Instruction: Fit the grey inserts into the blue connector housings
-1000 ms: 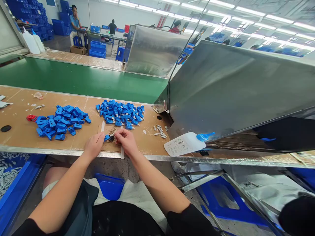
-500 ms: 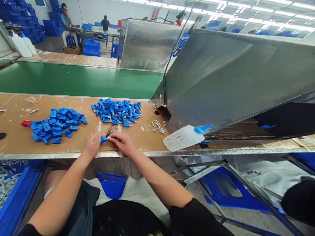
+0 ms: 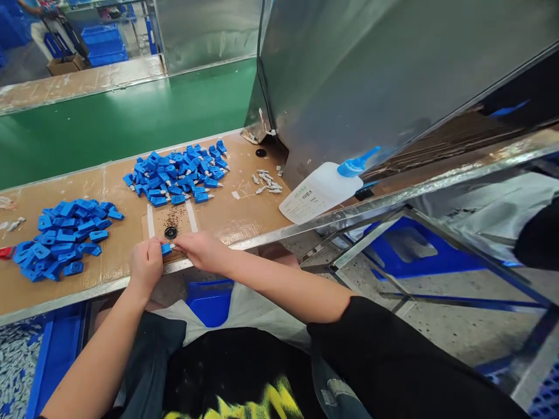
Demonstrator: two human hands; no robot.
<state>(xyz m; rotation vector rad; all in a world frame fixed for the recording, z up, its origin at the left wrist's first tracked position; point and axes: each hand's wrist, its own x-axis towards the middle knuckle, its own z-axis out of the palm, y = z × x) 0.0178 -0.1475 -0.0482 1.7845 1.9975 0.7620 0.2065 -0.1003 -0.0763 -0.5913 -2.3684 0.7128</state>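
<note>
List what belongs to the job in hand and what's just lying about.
Likely the job in hand:
blue piece, between left hand and right hand
round black fitting beyond it
left blue pile
right blue pile

Seemingly lying about, untouched:
white bottle
pale bits
red object, left edge

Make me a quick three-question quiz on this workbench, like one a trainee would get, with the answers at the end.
1. What is the left hand holding?
a) a bottle cap
b) a blue piece
c) a pair of scissors

2. Which lies closer to the white bottle: the left heap of blue pieces or the right heap?

3. True or false: the white bottle is standing upright.

Key:
1. b
2. The right heap
3. False; it is lying down.
</note>
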